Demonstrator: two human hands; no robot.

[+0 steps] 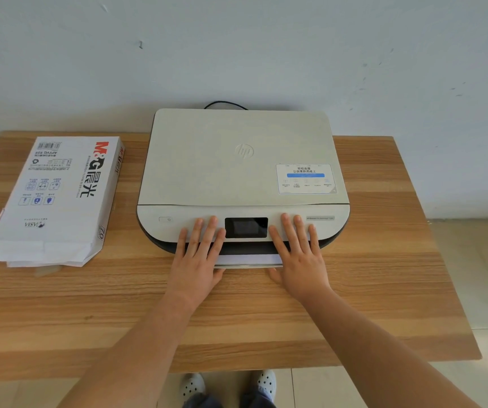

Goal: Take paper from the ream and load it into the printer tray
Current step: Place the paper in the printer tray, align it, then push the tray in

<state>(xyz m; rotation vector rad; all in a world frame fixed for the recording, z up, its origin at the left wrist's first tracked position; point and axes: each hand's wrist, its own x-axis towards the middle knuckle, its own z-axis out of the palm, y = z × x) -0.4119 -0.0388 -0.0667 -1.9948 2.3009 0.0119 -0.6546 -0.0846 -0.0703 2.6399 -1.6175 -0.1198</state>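
At the middle of the table (384,290), toward its far edge, we see the printer (242,160) with its lid shut and a cable trailing behind it toward the wall. Both hands lie flat on the front panel, one on each side of the dark display (246,227): the left hand (197,260) with fingers spread and its thumb tucked under at the near side, the right hand (297,257) likewise. Neither grip is clamped on anything; the fingers are apart and extended, and the palms cover the ends of the tray (248,265), which projects a little from the slot below the panel. We judge that the hands are placed so as to steady the printer while the heels and thumbs press the tray home. The paper (248,258) shows as a pale band lying in the tray, between the two hands and just below the palms, not held by either. We take it that loading is nearly done and only the seating of the tray remains. The ream (57,187) lies near the left edge of the table, well apart from the printer, its wrapper torn open at the near end, where loose sheet edges show. A skewed push could jam the tray, hence, we judge, the symmetric placing of the hands.
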